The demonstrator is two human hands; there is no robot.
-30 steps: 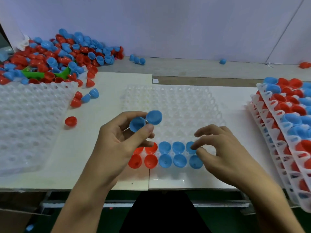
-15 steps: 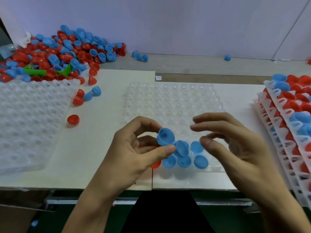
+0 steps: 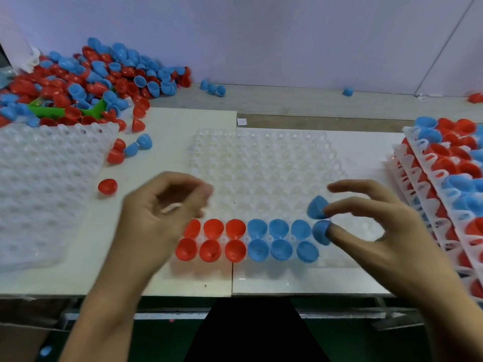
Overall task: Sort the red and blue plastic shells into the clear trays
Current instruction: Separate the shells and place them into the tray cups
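Blue shells (image 3: 319, 220) pinched in right hand (image 3: 371, 231) over clear tray (image 3: 261, 163).

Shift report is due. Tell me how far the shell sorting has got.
Done: filled trays stacked at right; middle tray has six red shells and six blue in its near rows. In hand: right hand pinches two blue shells; left hand looks free. Left: most cells, the pile.

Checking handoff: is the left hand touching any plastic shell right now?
Apart. Head view shows the left hand hovering with curled, blurred fingers, holding nothing, clear of the red plastic shells seated in the clear tray.
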